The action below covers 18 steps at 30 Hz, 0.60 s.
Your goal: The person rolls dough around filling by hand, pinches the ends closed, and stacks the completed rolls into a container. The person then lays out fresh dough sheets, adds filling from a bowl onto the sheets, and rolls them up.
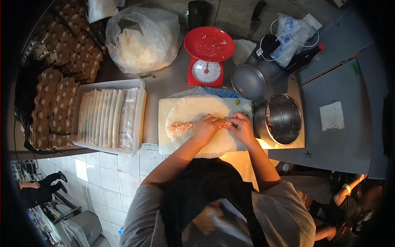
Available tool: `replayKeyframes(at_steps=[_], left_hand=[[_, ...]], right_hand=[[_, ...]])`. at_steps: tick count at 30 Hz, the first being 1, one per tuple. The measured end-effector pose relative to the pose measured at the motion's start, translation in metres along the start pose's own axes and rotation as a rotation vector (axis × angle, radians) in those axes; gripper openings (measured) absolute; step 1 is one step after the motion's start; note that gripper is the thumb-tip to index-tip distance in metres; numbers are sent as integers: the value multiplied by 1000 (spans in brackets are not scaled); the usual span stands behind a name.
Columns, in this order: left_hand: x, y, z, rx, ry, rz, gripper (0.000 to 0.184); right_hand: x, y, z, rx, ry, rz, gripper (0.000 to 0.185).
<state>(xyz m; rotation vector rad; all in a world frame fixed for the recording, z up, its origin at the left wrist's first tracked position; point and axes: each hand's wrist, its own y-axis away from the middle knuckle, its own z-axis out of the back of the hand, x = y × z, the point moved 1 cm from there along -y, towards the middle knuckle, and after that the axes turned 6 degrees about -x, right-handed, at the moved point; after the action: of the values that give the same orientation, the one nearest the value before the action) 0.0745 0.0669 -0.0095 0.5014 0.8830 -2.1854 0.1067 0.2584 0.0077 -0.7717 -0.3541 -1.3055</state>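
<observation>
A thin round wrapper sheet [185, 111] lies on a pale cutting board [163, 140] before me. Across its middle runs a line of pinkish, chopped filling [180, 126]. My left hand [205, 129] rests on this strip with its fingers pressed together on the filling. Close by on the right, my right hand [242, 128] has its fingers pinched at the strip's right end. Something small and dark shows between those fingers, too hidden to name. Both hands cover part of the filling.
A tub [142, 119] of long pale rolls stands left, near stacked egg trays [53, 111]. Behind the board are a red scale [205, 72] and a bag of wrappers [142, 45]. A metal pot [284, 119] and round metal lid [248, 81] sit right. Other people are below.
</observation>
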Motion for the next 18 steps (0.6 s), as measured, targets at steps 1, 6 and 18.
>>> replayKeyframes(at_steps=[1, 6, 18], left_hand=[[1, 1, 1, 2, -17, -7, 37], [13, 22, 28, -2, -123, 53, 34], [41, 48, 80, -49, -94, 84, 31]], right_hand=[[-2, -1, -1, 10, 4, -12, 33], [-3, 1, -1, -16, -19, -12, 31], [-1, 1, 5, 50, -12, -47, 41]])
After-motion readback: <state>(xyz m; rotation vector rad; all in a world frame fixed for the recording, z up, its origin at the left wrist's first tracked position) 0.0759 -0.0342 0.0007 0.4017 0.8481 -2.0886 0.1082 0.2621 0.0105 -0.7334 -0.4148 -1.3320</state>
